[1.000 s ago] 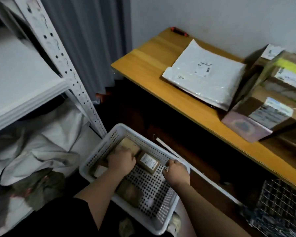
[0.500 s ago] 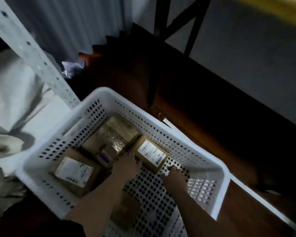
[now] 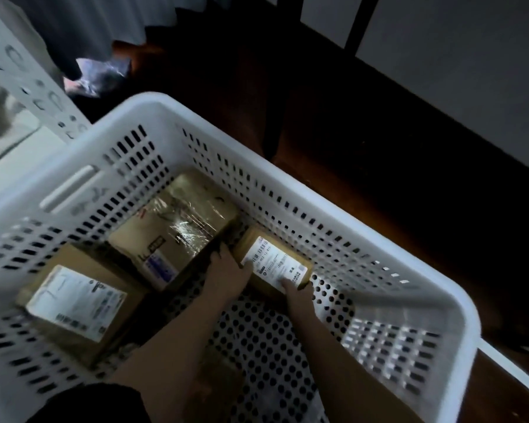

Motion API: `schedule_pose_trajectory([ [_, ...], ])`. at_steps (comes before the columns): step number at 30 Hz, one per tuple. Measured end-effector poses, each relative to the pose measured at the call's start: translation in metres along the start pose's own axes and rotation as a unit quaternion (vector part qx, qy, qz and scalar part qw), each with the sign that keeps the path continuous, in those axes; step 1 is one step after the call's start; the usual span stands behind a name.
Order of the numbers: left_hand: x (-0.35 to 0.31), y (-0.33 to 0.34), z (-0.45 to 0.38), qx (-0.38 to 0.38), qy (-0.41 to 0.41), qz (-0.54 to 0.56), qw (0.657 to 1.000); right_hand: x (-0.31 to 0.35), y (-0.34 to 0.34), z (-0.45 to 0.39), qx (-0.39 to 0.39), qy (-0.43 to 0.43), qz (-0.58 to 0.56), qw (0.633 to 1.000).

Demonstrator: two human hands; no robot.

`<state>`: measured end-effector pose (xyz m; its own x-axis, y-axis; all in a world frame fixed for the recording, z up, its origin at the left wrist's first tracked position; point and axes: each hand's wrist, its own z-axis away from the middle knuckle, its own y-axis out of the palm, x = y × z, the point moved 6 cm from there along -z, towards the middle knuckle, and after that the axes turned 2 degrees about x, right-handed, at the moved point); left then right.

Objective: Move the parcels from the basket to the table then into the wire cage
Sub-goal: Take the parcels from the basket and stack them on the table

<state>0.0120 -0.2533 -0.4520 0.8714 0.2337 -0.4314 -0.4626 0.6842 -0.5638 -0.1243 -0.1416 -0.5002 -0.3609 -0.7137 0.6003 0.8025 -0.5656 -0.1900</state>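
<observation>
A dark wooden floor (image 3: 364, 166) lay under the white perforated basket (image 3: 287, 190), which I saw from above. Both hands were down inside it on one small labelled parcel (image 3: 275, 264) — the left hand (image 3: 226, 274) gripped its left edge, the right hand (image 3: 297, 290) curled on its near corner. Two more parcels — a taped parcel (image 3: 174, 227) and a flat labelled box (image 3: 80, 300) — lay to the left.

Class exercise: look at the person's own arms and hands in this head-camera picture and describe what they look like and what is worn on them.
Both forearms are bare up to the left hand and the right hand. No gloves, rings, watch or wristbands are visible. A black sleeve shows at the bottom edge on the left arm's side; no sleeve shows on the right arm. The dim, blurred picture hides finer detail.
</observation>
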Motion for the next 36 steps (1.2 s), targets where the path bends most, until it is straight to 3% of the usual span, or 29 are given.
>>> schedule_pose_trajectory([
  [2,-0.007,-0.016,0.033,-0.031,0.006,0.043,0.999,0.003,-0.012,0.023,-0.037,0.007,0.004,0.999],
  [3,-0.012,-0.020,0.053,0.000,0.019,0.022,1.000,0.007,-0.019,0.040,-0.054,0.010,0.016,0.998],
  [4,-0.014,-0.026,0.070,-0.034,0.054,-0.014,0.998,0.012,-0.026,0.058,-0.068,0.011,0.035,0.997],
  [7,-0.026,-0.064,0.144,-0.078,-0.005,0.061,0.995,0.051,-0.051,0.135,-0.106,0.004,0.097,0.990],
  [10,-0.047,-0.099,0.223,-0.057,-0.050,0.097,0.992,0.108,-0.074,0.232,-0.141,-0.035,0.093,0.985],
  [13,-0.087,-0.157,0.312,-0.093,-0.038,0.117,0.988,0.167,-0.100,0.334,-0.159,-0.069,0.090,0.981],
  [18,-0.155,-0.230,0.432,-0.091,0.024,0.200,0.975,0.246,-0.139,0.463,-0.178,-0.104,0.100,0.973],
  [28,-0.286,-0.303,0.534,-0.108,0.165,0.186,0.962,0.358,-0.227,0.594,-0.272,-0.215,-0.018,0.938],
  [36,-0.388,-0.297,0.576,-0.047,0.282,0.174,0.942,0.396,-0.303,0.640,-0.320,-0.260,-0.158,0.897],
])
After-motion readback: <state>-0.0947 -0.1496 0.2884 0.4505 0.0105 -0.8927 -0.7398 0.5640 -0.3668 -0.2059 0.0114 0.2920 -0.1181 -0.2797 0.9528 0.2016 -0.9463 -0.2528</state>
